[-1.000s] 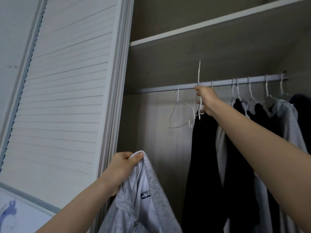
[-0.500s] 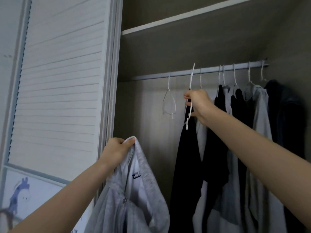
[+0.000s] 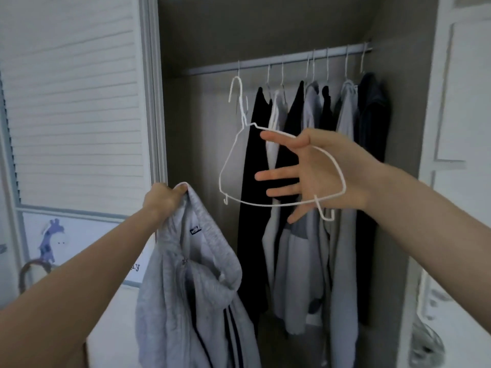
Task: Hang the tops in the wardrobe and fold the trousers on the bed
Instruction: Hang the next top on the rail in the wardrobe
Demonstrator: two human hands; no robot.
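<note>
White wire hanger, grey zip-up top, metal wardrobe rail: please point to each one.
white wire hanger point(image 3: 265, 204), head view, bottom bar
grey zip-up top point(image 3: 170, 301), head view, front panel
metal wardrobe rail point(image 3: 255, 65), head view, bare left stretch

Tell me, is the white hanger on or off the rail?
Off: the white hanger hangs on the right hand, below the rail.
</note>
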